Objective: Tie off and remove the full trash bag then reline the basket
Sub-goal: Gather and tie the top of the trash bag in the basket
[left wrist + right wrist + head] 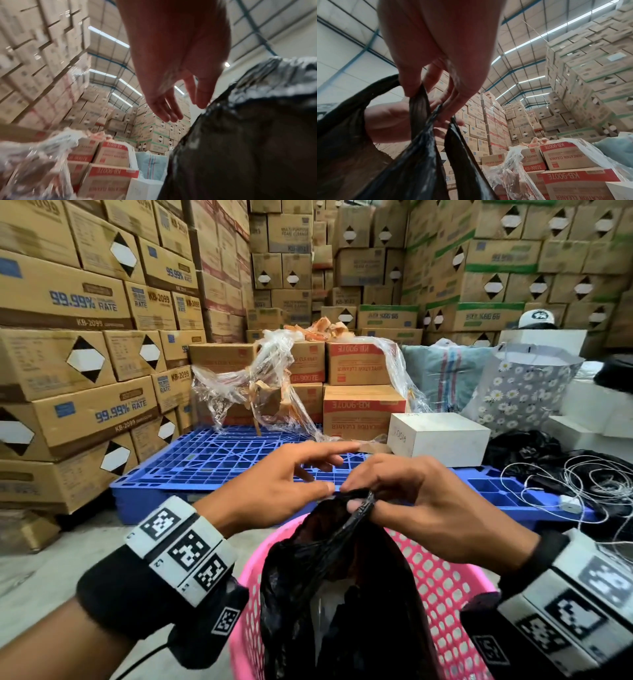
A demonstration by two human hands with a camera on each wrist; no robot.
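A black trash bag (335, 577) stands in the pink lattice basket (445, 594) right in front of me, with pale rubbish showing inside its mouth. My right hand (363, 498) grips the bag's gathered top strips and holds them up; in the right wrist view the fingers (453, 97) and thumb pinch the black strips (419, 108). My left hand (322, 470) hovers just left of that, fingers mostly straight, thumb tip at the bag's top. In the left wrist view the left hand (185, 108) holds nothing, and the bag (248, 148) is beside it.
A blue plastic pallet (212, 460) lies just beyond the basket, carrying cartons under loose clear wrap (274, 378) and a white box (442, 436). Tall carton stacks (68, 371) wall the left and back. Black bags with tangled white cord (582, 474) lie at right, a floral bag (524, 392) behind.
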